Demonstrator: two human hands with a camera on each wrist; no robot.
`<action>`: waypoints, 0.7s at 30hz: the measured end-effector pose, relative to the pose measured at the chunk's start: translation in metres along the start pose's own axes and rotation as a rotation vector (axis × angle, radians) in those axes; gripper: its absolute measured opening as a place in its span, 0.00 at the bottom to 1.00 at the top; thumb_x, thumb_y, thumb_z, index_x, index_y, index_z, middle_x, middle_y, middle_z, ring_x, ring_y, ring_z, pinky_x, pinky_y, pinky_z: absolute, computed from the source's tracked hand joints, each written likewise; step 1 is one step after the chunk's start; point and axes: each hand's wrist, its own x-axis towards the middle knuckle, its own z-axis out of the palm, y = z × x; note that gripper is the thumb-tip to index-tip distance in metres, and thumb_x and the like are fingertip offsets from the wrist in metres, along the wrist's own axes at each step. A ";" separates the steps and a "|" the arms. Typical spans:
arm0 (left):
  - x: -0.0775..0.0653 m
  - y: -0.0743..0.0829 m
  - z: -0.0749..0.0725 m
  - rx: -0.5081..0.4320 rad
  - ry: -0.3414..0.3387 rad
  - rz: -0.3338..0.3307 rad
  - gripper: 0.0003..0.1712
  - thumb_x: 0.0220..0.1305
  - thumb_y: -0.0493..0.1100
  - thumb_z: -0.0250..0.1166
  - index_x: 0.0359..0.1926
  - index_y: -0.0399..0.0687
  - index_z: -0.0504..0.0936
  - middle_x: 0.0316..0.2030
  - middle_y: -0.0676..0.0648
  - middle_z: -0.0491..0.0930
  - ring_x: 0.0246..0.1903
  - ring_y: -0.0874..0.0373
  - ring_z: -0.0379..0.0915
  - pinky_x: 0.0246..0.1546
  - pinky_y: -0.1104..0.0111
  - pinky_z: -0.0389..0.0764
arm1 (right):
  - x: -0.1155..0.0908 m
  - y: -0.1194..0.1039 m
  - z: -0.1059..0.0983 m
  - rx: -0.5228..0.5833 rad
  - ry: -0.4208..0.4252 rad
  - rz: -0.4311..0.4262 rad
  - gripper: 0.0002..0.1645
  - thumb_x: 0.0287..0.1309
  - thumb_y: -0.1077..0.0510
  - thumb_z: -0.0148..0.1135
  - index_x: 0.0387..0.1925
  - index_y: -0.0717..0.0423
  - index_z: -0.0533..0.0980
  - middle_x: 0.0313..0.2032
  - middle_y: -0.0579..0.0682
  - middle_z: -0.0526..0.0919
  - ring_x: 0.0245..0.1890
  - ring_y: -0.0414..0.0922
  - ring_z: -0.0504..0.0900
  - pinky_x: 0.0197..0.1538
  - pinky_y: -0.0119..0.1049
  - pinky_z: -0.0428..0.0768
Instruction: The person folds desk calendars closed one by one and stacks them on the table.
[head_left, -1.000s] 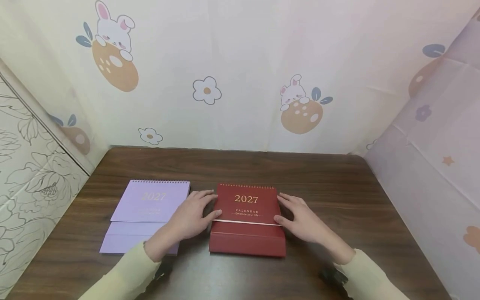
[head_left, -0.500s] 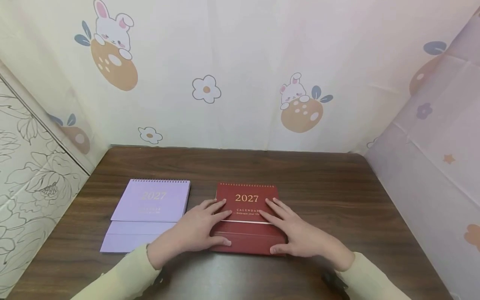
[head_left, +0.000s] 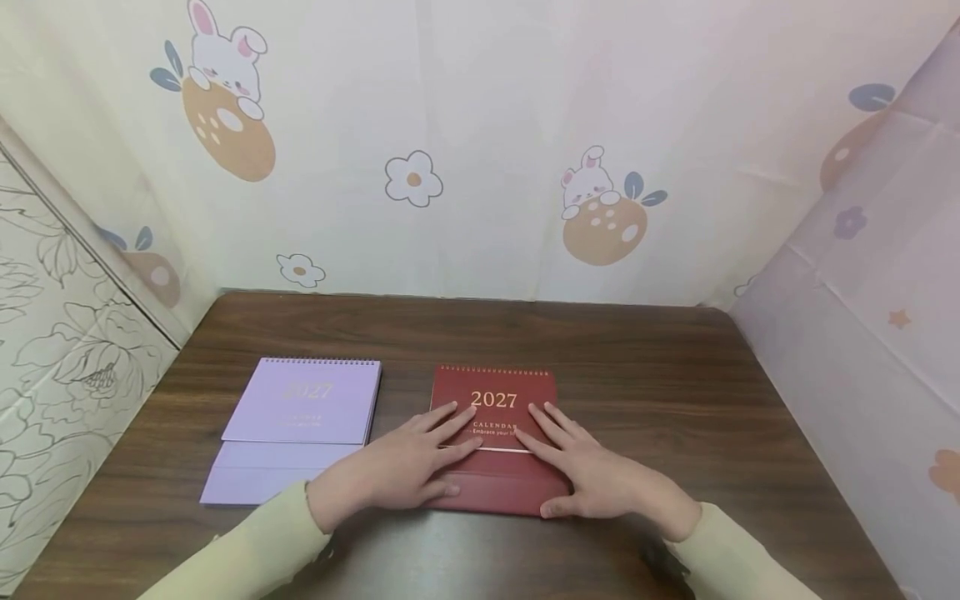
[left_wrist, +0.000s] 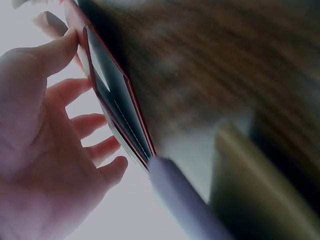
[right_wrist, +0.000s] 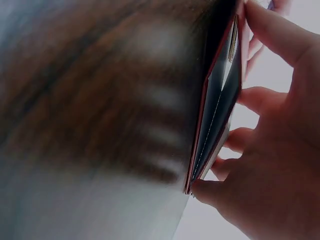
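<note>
A red 2027 desk calendar (head_left: 495,487) lies nearly flat on the table, its gold coil binding at the far edge. My left hand (head_left: 411,465) rests on its left side, fingers spread and fairly straight over the cover, thumb on the lower flap. On the right side my right hand (head_left: 596,477) lies the same way, its thumb near the lower right corner. Both wrist views show the side of the red calendar (left_wrist: 112,92), with a narrow dark gap between its layers. A lilac 2027 calendar (head_left: 300,421) lies to the left, partly covered by my left forearm.
The dark wood table (head_left: 637,350) runs back to a curtain (head_left: 487,100) printed with rabbits and flowers. Another patterned cloth (head_left: 885,275) hangs along the right side, and a floral panel (head_left: 75,358) stands at the left.
Both hands have moved from the red calendar's side edges inward onto its cover, fingers spreading and thumbs coming down to the lower flap. Both calendars stay about where they were.
</note>
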 end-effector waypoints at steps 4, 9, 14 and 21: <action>0.005 0.000 0.001 0.029 -0.020 0.030 0.37 0.71 0.63 0.57 0.76 0.60 0.61 0.78 0.44 0.45 0.75 0.41 0.41 0.67 0.48 0.62 | 0.000 -0.001 0.000 -0.012 -0.023 0.004 0.58 0.55 0.32 0.66 0.79 0.41 0.49 0.79 0.51 0.33 0.77 0.55 0.30 0.69 0.65 0.51; 0.009 0.001 0.001 0.013 -0.066 0.015 0.39 0.69 0.63 0.58 0.76 0.61 0.61 0.78 0.45 0.46 0.75 0.42 0.41 0.67 0.49 0.62 | 0.001 -0.003 0.000 -0.060 -0.029 -0.008 0.57 0.55 0.35 0.68 0.78 0.45 0.51 0.79 0.54 0.34 0.76 0.58 0.31 0.68 0.67 0.50; 0.011 0.001 0.000 -0.005 -0.094 0.006 0.39 0.68 0.64 0.59 0.76 0.61 0.62 0.78 0.45 0.46 0.75 0.41 0.40 0.69 0.52 0.59 | 0.002 -0.004 0.000 -0.097 -0.042 0.010 0.57 0.55 0.35 0.69 0.78 0.45 0.52 0.79 0.55 0.35 0.76 0.58 0.31 0.69 0.66 0.51; 0.012 0.002 -0.003 -0.017 -0.110 -0.008 0.39 0.68 0.64 0.60 0.75 0.61 0.63 0.78 0.45 0.46 0.75 0.42 0.40 0.69 0.53 0.59 | 0.002 -0.004 0.001 -0.102 -0.039 0.027 0.58 0.54 0.34 0.69 0.78 0.43 0.52 0.79 0.53 0.35 0.77 0.56 0.32 0.69 0.65 0.52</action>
